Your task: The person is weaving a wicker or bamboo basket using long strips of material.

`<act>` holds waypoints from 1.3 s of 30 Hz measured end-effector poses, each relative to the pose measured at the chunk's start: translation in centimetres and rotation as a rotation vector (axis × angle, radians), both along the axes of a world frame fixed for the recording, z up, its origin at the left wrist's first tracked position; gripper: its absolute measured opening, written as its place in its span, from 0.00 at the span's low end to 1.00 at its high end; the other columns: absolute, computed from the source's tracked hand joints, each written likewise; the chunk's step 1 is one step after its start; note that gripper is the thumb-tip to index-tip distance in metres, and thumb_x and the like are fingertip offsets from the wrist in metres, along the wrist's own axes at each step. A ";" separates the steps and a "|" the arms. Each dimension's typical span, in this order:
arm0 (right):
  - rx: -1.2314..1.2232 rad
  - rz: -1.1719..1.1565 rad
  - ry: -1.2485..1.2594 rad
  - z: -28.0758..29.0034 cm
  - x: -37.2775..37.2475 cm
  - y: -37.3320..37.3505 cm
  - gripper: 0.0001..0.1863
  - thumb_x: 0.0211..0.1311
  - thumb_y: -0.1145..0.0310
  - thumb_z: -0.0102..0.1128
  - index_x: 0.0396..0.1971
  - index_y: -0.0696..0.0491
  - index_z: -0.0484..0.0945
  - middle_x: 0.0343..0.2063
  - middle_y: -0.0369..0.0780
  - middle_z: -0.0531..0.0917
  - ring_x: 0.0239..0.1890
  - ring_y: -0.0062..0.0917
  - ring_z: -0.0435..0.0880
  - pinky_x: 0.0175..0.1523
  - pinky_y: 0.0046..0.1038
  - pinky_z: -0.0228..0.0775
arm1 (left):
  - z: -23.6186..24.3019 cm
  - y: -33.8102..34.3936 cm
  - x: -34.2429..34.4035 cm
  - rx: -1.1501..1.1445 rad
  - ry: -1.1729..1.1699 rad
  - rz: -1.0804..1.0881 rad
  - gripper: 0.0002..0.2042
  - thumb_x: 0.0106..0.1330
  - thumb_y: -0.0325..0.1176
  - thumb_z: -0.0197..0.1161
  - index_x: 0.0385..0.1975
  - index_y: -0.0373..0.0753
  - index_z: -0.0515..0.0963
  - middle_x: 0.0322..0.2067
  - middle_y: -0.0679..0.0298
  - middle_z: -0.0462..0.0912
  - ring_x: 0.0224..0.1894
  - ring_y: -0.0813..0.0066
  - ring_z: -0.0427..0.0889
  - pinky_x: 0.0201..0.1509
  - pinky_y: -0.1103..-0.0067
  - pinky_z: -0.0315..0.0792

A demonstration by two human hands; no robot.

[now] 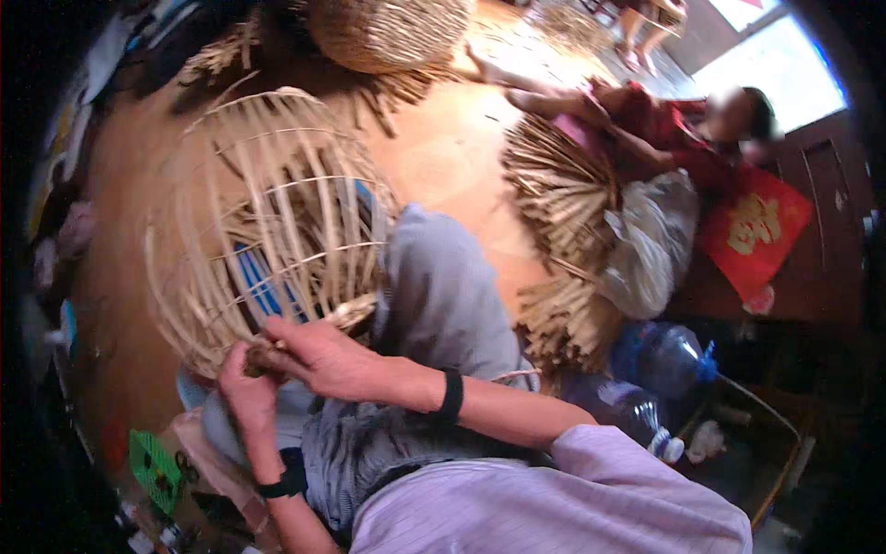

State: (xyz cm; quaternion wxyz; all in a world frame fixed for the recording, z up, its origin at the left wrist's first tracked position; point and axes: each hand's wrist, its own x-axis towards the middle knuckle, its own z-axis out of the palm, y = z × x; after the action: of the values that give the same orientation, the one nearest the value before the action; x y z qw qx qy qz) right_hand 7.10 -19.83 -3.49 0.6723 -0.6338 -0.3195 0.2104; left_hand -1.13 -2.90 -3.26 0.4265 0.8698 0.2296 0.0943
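Note:
An open basket frame (323, 152) of thin pale ribs, tied round by several thin hoops, leans over my lap and the floor in front of me. At its near edge my left hand (247, 392) is closed, fingers curled around a small bundle of brownish strands (263, 358). Right beside it, my right hand (332, 358) pinches the same strands, its fingertips meeting the left ones. A thicker pale twisted piece (355, 312) lies along the rim just past my right hand. Fingers cover most of the strands' ends. Through the ribs a blue thing (254, 277) and loose dried stalks show.
A large woven basket (392, 32) stands at the far side. To the right lie bundles of dried stalks (558, 185), a white plastic bag (655, 240) and big clear bottles (660, 355). Another person (646, 129) sits beyond them on the floor. A green perforated piece (154, 469) lies at lower left.

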 end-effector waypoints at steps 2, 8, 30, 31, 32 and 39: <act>0.037 0.005 -0.004 0.4 0.2 -1.2 0.13 0.77 0.62 0.57 0.41 0.57 0.68 0.28 0.51 0.80 0.33 0.51 0.80 0.39 0.42 0.73 | -0.6 0.4 -0.3 0.196 -0.014 -0.017 0.14 0.50 0.26 0.76 0.31 0.36 0.76 0.28 0.62 0.81 0.31 0.70 0.79 0.38 0.71 0.74; -0.124 0.022 -0.063 4.0 3.3 -11.3 0.11 0.75 0.63 0.57 0.40 0.57 0.75 0.31 0.47 0.81 0.33 0.40 0.82 0.40 0.38 0.74 | -1.7 0.8 -0.1 0.440 -0.081 -0.103 0.19 0.50 0.27 0.75 0.44 0.39 0.80 0.42 0.57 0.87 0.45 0.50 0.85 0.54 0.64 0.76; -1.621 -0.558 -0.155 -30.2 -4.3 -51.4 0.05 0.66 0.73 0.57 0.40 0.55 0.78 0.41 0.50 0.84 0.42 0.47 0.87 0.44 0.45 0.81 | -1.1 1.3 -0.7 0.466 -0.010 -0.146 0.25 0.54 0.20 0.70 0.54 0.35 0.78 0.49 0.52 0.84 0.54 0.53 0.83 0.62 0.66 0.73; -1.602 -0.572 -0.175 -30.5 -4.5 -51.8 0.06 0.65 0.73 0.57 0.40 0.54 0.78 0.39 0.50 0.84 0.42 0.47 0.87 0.43 0.45 0.81 | -0.9 1.1 -0.6 0.473 -0.005 -0.152 0.25 0.54 0.20 0.70 0.54 0.35 0.77 0.49 0.52 0.84 0.54 0.52 0.83 0.62 0.66 0.73; -1.582 -0.581 -0.195 -30.6 -4.4 -51.7 0.06 0.65 0.73 0.57 0.40 0.54 0.78 0.38 0.50 0.84 0.42 0.47 0.87 0.43 0.45 0.81 | -0.8 0.8 -0.5 0.481 0.001 -0.155 0.24 0.54 0.20 0.70 0.54 0.35 0.77 0.50 0.53 0.84 0.54 0.52 0.82 0.62 0.66 0.73; -1.195 -0.640 -0.359 -30.7 -5.9 -44.9 0.08 0.64 0.67 0.54 0.35 0.53 0.81 0.32 0.50 0.84 0.36 0.49 0.85 0.39 0.48 0.76 | -2.5 2.2 -1.1 0.457 -0.048 -0.177 0.24 0.53 0.20 0.71 0.53 0.37 0.78 0.49 0.54 0.84 0.54 0.53 0.83 0.61 0.66 0.73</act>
State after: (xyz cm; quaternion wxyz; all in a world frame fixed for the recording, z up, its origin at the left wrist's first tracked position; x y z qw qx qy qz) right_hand 1.20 -64.69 -34.14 0.1747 -0.9826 -0.0530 0.0337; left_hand -2.22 -0.65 -5.78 0.2305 0.9579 0.1147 0.1269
